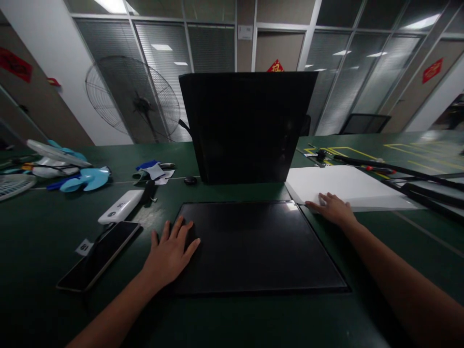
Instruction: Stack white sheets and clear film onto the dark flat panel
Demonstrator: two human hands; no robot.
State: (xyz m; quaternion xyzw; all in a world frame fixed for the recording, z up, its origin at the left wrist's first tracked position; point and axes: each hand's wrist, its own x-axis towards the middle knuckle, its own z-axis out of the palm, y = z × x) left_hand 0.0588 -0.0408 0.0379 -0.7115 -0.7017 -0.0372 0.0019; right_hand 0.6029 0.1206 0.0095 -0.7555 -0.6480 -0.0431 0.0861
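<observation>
A flat, dark, glossy screen panel [253, 251] lies on the green table in front of me. My left hand [170, 251] rests over its left edge with the fingers spread and nothing held. On the right, my right hand [335, 210] lies at the near left part of a white sheet [358, 186], close to the panel's far right corner. Its fingers are loosely stretched out and touch the sheet; a small pale spot under them is too small to make out. Behind the panel stands a large black board-like screen [248, 128], tilted slightly.
To the left lie a phone [99, 256], a white power bank [121, 207] and light-blue fan blades [87, 179]. A black mouse [190, 180] sits near the standing screen. Black strips [431, 195] lie at right. A large fan [134, 99] stands behind the table [232, 319].
</observation>
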